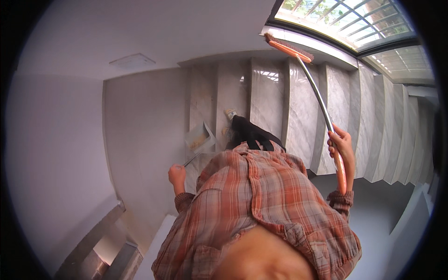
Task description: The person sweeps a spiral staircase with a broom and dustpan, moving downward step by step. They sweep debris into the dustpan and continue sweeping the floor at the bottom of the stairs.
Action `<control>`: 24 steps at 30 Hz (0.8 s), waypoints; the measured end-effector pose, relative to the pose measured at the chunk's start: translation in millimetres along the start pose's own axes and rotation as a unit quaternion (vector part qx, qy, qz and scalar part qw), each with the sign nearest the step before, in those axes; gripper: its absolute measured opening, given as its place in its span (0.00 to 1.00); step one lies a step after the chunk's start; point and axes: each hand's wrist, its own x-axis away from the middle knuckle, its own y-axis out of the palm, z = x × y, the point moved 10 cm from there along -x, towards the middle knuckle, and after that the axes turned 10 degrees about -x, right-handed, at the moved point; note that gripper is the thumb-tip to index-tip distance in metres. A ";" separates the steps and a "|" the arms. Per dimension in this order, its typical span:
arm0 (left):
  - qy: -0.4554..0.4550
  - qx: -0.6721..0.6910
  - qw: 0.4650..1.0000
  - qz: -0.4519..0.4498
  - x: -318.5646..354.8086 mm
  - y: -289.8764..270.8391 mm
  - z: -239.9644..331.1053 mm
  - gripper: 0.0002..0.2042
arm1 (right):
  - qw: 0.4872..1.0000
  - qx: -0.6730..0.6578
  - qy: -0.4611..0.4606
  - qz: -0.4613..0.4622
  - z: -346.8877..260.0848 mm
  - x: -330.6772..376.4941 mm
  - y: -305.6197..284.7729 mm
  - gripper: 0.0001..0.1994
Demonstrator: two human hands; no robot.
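My right hand [341, 141] is wrapped around the handle of a long orange and silver broom [313, 83]. The broom reaches up and away to the left, and its bristled head lies along the white window sill [326, 46]. Low on the left, my left hand [177, 174] is closed on the thin handle of a dustpan [208, 136]. The dustpan's pale pan hangs beside my legs over the stairs, with yellowish-brown debris in it. One of my shoes [230, 113] shows on a step beyond the pan.
Grey marble stairs [305, 112] run across from the landing [144, 112] at the left toward the right. A barred window [350, 21] is at the upper right. White walls [60, 126] stand at the left and back, with a small pale panel [132, 61] on one.
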 end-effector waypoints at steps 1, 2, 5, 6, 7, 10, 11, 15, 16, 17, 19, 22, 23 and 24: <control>0.000 -0.002 1.000 -0.001 0.7 1.4 -1.9 0.07 | 1.000 0.001 0.008 0.015 5.2 -11.9 -3.6 0.20; 0.001 -0.008 1.000 0.007 2.3 0.8 -3.1 0.07 | 1.000 -0.004 0.017 0.009 9.3 -24.2 -2.8 0.20; -0.008 0.022 1.000 0.011 10.9 4.5 -8.4 0.07 | 0.998 -0.035 0.050 -0.008 31.9 -45.5 2.3 0.19; -0.017 0.016 1.000 0.000 19.1 9.3 -13.3 0.07 | 0.998 -0.026 0.058 -0.020 41.1 -45.5 4.1 0.19; -0.010 0.015 1.000 0.007 24.2 6.1 -10.7 0.07 | 0.996 0.005 0.091 -0.022 51.0 -47.8 4.8 0.19; -0.050 0.045 0.998 0.005 48.1 1.4 -15.6 0.07 | 0.991 -0.026 0.117 -0.064 62.9 -62.7 21.3 0.19; -0.060 0.069 0.996 0.013 57.0 -6.0 -14.7 0.07 | 0.990 -0.027 0.118 -0.075 61.2 -72.0 27.0 0.18; -0.088 0.054 0.995 0.018 78.2 -13.8 -0.5 0.07 | 0.979 0.042 0.108 -0.167 62.2 -162.6 90.9 0.18; -0.093 0.059 0.994 0.012 81.2 -14.3 0.1 0.07 | 0.980 0.051 0.101 -0.164 67.3 -193.5 109.7 0.17; -0.081 0.095 0.992 -0.001 83.9 -3.5 11.6 0.07 | 0.981 0.075 0.092 -0.153 64.7 -230.0 116.9 0.17; -0.087 0.087 0.992 0.009 93.7 -2.4 13.6 0.07 | 0.978 0.066 0.100 -0.172 85.1 -286.9 141.0 0.19; -0.082 0.081 0.993 0.022 104.2 -3.0 15.4 0.06 | 0.974 0.042 0.122 -0.187 128.3 -362.9 161.8 0.22; -0.093 0.082 0.992 0.019 109.4 -3.5 12.6 0.06 | 0.976 0.076 0.127 -0.159 150.3 -378.7 155.2 0.21; -0.091 0.079 0.993 0.015 109.0 -4.0 12.9 0.06 | 0.976 0.113 0.137 -0.127 176.3 -393.9 154.2 0.19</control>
